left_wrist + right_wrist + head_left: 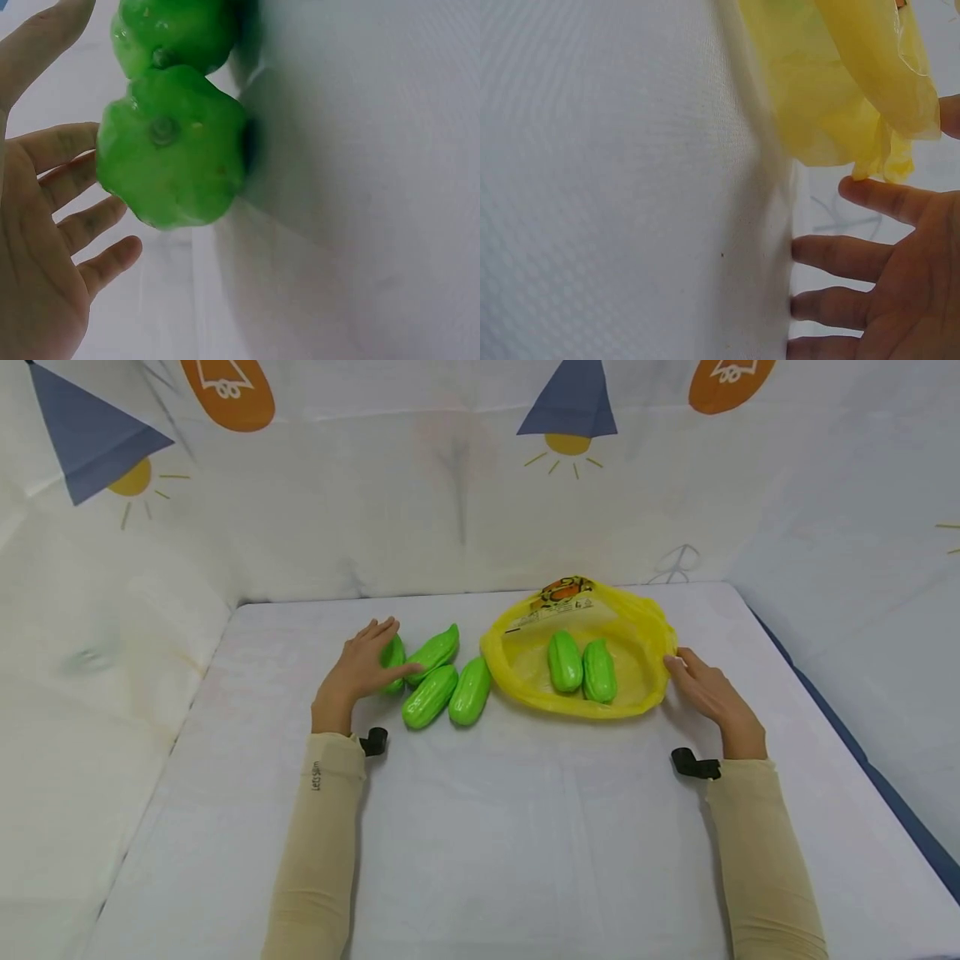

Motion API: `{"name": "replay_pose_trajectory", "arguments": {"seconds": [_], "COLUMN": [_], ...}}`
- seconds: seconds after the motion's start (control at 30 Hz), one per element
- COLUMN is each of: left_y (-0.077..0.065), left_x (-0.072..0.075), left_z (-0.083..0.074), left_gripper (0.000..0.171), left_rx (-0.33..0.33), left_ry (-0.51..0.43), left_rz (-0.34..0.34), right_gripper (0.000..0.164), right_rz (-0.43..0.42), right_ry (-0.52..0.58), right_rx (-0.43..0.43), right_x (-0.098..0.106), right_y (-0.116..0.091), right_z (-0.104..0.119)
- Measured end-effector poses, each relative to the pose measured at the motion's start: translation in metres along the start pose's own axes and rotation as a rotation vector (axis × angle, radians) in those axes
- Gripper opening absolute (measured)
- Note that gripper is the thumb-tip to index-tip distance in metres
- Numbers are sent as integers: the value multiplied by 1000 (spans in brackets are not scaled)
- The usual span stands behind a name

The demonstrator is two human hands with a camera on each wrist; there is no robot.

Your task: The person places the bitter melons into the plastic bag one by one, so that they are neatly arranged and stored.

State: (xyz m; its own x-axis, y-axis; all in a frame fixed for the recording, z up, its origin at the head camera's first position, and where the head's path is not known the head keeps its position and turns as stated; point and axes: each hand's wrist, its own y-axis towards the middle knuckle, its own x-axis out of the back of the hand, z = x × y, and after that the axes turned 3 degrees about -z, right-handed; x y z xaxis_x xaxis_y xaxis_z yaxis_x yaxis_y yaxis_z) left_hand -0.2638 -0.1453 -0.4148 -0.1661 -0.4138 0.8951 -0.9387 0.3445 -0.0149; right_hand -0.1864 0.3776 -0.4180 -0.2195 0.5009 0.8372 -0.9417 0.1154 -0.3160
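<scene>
The left hand point(360, 668) is beside four green vegetables point(431, 697), fingers spread — the right hand point(705, 689), also with spread fingers, touches the yellow bag point(600, 708) containing two more.

- The worktop point(525, 852) is covered in plain white.
- It is enclosed behind and at both sides by creased pale sheeting point(360, 510).
- The sheeting is printed with blue-grey lamps point(567, 402) and orange ovals point(232, 397).
- The right edge is bordered by a dark blue strip point(847, 727).
</scene>
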Motion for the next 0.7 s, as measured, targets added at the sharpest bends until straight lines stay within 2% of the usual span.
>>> {"name": "replay_pose_trajectory", "arguments": {"seconds": [0.2, 0.43, 0.6, 0.7], "left_y": [1, 3, 3, 0], "left_x": [-1, -6, -8, -6], "left_z": [8, 15, 20, 21], "left_gripper": [96, 96, 80, 77], "left_rx": [45, 50, 43, 23], "left_ry": [-44, -71, -96, -135], "left_rz": [48, 80, 77, 74], "right_gripper": [83, 83, 82, 83], "right_rz": [7, 16, 15, 15], "right_ry": [6, 21, 9, 11], "right_rx": [5, 7, 17, 23], "right_x": [1, 2, 1, 1], "right_y": [-1, -4, -3, -2], "right_z": [-1, -2, -1, -1]}}
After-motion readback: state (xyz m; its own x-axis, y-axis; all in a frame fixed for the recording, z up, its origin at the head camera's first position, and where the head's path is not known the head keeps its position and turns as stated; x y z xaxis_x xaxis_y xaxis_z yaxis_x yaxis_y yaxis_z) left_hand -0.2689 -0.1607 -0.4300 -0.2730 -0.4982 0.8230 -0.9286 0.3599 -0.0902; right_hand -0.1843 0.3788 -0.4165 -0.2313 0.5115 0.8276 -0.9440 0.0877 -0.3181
